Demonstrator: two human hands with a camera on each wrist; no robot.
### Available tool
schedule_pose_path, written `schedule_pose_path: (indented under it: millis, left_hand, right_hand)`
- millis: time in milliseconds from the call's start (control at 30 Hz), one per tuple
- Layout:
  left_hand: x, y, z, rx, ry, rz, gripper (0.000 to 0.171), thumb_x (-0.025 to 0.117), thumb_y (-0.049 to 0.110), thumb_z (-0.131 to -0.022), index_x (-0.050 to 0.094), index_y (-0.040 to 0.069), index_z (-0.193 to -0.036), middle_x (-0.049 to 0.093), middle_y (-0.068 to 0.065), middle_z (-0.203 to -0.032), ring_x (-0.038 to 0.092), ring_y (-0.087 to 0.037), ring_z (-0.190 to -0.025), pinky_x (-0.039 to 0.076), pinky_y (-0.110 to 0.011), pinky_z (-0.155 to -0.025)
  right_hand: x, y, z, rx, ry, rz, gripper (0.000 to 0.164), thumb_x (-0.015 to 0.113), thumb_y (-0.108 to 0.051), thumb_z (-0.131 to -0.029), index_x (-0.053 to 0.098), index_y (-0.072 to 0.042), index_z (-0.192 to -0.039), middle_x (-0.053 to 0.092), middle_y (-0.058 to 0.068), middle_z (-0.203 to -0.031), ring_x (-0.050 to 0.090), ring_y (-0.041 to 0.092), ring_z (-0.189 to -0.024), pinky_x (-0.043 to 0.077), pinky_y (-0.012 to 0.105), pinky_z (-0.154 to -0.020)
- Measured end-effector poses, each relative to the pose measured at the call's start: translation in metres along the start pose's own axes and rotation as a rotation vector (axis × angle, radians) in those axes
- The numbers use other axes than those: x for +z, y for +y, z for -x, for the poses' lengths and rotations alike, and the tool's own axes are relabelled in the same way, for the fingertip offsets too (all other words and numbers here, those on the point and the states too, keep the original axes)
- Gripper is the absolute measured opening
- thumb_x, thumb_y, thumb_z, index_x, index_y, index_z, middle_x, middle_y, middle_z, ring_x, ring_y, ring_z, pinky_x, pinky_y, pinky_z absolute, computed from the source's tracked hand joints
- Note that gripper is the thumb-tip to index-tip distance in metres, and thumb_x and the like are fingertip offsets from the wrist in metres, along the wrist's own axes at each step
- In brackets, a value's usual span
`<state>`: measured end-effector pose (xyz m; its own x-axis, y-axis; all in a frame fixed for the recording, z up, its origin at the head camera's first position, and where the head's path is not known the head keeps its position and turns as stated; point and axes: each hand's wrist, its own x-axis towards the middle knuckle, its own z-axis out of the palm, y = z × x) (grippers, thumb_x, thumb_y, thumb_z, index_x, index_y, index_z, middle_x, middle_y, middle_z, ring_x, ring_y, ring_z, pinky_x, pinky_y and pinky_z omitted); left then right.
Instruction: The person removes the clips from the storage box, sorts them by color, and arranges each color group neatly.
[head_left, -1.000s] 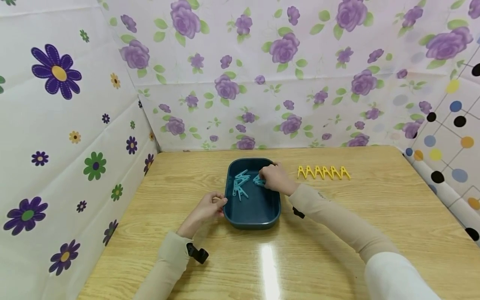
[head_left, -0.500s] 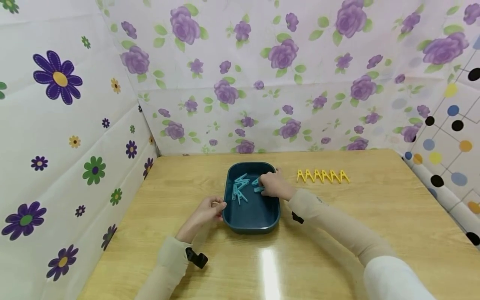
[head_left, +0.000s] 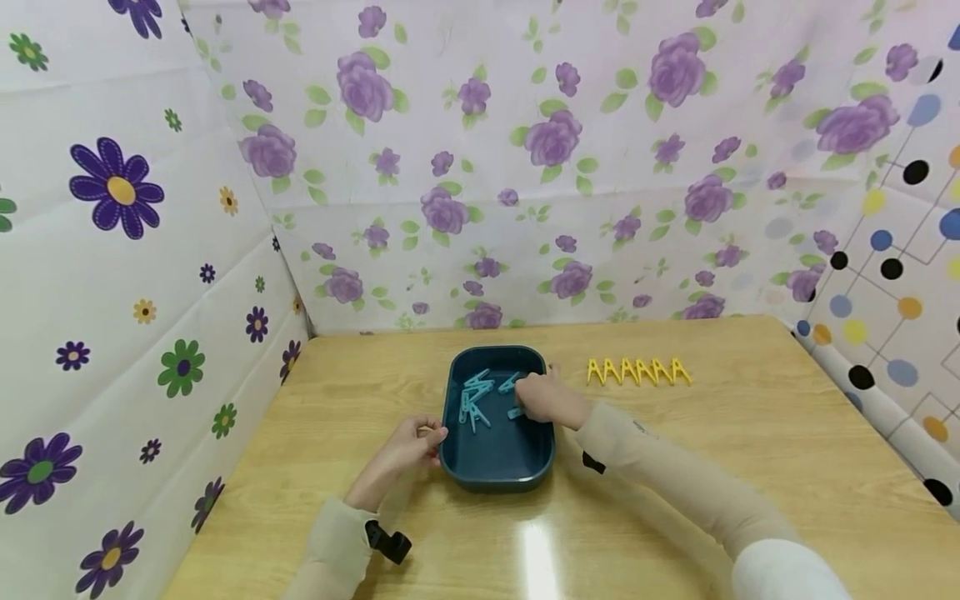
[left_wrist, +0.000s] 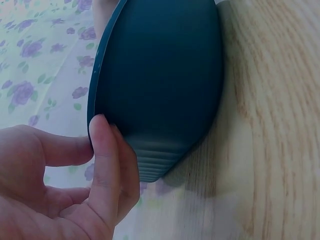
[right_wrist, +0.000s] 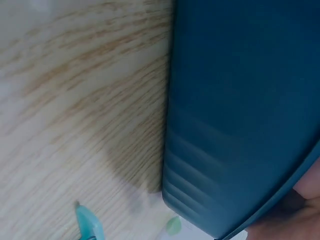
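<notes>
A dark teal plastic bin (head_left: 497, 482) stands on the table. My left hand (head_left: 408, 446) pinches its left rim between thumb and fingers, as the left wrist view shows with the bin wall (left_wrist: 160, 75) close by. My right hand (head_left: 551, 398) reaches over the right rim into the bin. Its fingertips hold a light blue clothespin (head_left: 514, 412), mostly hidden by the fingers. Another blue clothespin (head_left: 509, 382) lies just beyond that hand. Several more blue clothespins (head_left: 477, 413) lie in a cluster at the bin's left side. In the right wrist view, the bin's outer wall (right_wrist: 235, 115) hides most of the hand.
A row of several yellow clothespins (head_left: 640, 372) lies on the wooden table (head_left: 697, 450), right of the bin. Flowered cloth (head_left: 442, 250) hangs behind and at the sides. A small light teal piece (right_wrist: 90, 224) shows low in the right wrist view.
My right hand has drawn toward the near side inside the bin, with a blue clothespin at its fingertips, away from the other one. My left hand stays at the rim; the head view has tilted up.
</notes>
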<state>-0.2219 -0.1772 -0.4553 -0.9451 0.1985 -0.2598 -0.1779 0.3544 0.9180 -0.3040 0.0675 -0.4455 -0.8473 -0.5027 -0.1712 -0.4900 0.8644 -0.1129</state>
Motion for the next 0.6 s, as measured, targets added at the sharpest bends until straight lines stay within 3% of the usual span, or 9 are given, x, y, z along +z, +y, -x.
schedule_pose_path:
  millis: [200, 367, 600]
  left_hand:
    - [0.002, -0.003, 0.001, 0.019, -0.017, 0.011, 0.014, 0.05, 0.01, -0.1, 0.052, -0.004, -0.103, 0.056, -0.002, -0.07, 0.053, -0.011, -0.059, 0.052, -0.026, -0.059]
    - [0.004, -0.006, 0.0, 0.008, -0.015, 0.018, 0.015, 0.051, 0.011, -0.1, 0.052, -0.004, -0.104, 0.054, -0.002, -0.069, 0.053, -0.011, -0.058, 0.052, -0.026, -0.059]
    - [0.0, -0.007, -0.001, 0.038, -0.025, 0.043, 0.015, 0.049, 0.01, -0.101, 0.051, -0.005, -0.102, 0.054, -0.001, -0.068, 0.052, -0.01, -0.058, 0.051, -0.025, -0.058]
  right_hand:
    - [0.006, 0.003, 0.008, -0.044, 0.072, -0.072, 0.005, 0.077, -0.011, -0.082, 0.075, -0.016, -0.082, 0.07, -0.003, -0.078, 0.063, 0.018, -0.083, 0.021, 0.07, -0.105]
    - [0.009, 0.007, 0.01, -0.061, 0.184, -0.149, 0.011, 0.078, -0.017, -0.082, 0.075, -0.015, -0.092, 0.071, -0.002, -0.087, 0.062, 0.016, -0.084, 0.023, 0.068, -0.102]
    - [0.006, 0.012, 0.016, -0.034, 0.382, -0.414, 0.016, 0.076, -0.017, -0.083, 0.073, -0.013, -0.098, 0.071, 0.0, -0.091, 0.062, 0.017, -0.086, 0.023, 0.059, -0.091]
